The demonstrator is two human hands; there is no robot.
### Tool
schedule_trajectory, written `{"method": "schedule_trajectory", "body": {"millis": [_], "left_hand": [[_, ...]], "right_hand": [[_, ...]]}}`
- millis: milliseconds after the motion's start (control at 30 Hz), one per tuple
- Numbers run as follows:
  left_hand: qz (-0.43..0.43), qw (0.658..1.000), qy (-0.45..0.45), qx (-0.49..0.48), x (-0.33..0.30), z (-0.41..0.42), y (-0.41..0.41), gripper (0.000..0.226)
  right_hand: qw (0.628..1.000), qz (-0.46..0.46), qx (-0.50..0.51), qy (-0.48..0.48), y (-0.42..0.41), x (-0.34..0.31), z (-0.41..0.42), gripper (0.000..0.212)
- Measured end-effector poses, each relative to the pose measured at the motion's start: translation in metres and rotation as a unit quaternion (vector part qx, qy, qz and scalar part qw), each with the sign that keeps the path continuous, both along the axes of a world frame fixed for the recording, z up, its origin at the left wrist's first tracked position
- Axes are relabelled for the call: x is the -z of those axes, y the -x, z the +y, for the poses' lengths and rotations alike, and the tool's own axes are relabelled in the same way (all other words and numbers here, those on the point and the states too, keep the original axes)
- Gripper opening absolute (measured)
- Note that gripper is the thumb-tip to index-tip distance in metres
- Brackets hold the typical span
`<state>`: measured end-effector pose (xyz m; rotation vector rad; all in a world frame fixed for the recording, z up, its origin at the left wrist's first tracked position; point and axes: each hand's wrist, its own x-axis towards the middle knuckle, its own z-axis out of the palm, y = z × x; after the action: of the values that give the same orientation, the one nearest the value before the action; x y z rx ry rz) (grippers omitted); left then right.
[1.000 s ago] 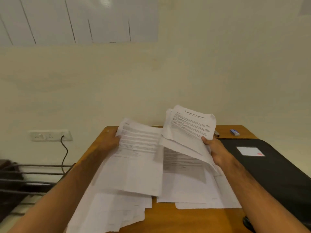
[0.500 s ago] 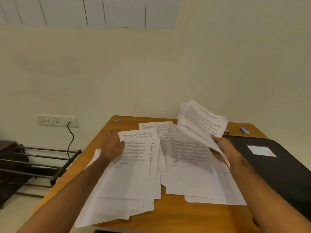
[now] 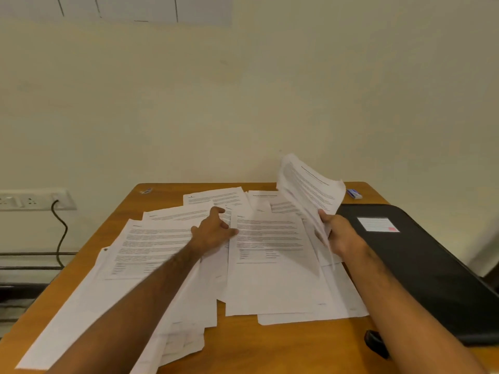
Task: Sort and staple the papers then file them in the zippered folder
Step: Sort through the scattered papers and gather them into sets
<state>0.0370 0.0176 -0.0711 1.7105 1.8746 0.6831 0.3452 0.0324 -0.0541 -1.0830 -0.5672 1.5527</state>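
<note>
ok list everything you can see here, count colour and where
table: one, brown wood, against the wall
loose papers: many, white printed, spread over the table
held sheets: a few, white, raised at the right
zippered folder: one, black with a white label, table's right side
small object: one, blue and white, far right corner
socket strip: one, white, wall at left, black cable plugged in
left hand: on the papers, fingers spread
right hand: gripping the held sheets

printed text on the papers (image 3: 267, 238) too blurred to read, zippered folder (image 3: 432, 265) cut off at right edge
</note>
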Motion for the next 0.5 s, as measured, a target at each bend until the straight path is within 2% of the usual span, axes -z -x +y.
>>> {"method": "schedule_trajectory", "body": {"millis": [100, 233, 367, 433, 500], "left_hand": [[-0.008, 1.0, -0.005, -0.001, 0.002, 0.001, -0.008, 0.072], [-0.045, 0.999, -0.008, -0.006, 0.006, 0.003, -0.016, 0.067], [-0.177, 0.983, -0.04, -0.03, 0.003, 0.003, -0.021, 0.038], [-0.25, 0.965, -0.066, -0.043, -0.001, 0.001, -0.022, 0.022], [-0.304, 0.947, -0.086, -0.061, -0.005, 0.001, -0.022, 0.018]], "right_hand": [[0.998, -0.01, -0.023, -0.056, -0.005, 0.005, 0.004, 0.026], [0.98, -0.164, -0.017, -0.11, -0.016, 0.003, 0.013, 0.038], [0.949, -0.289, -0.027, -0.123, -0.023, 0.0, 0.008, 0.036], [0.944, -0.305, -0.036, -0.121, -0.026, 0.001, 0.007, 0.033], [0.949, -0.294, -0.037, -0.112, -0.028, 0.001, 0.008, 0.034]]}}
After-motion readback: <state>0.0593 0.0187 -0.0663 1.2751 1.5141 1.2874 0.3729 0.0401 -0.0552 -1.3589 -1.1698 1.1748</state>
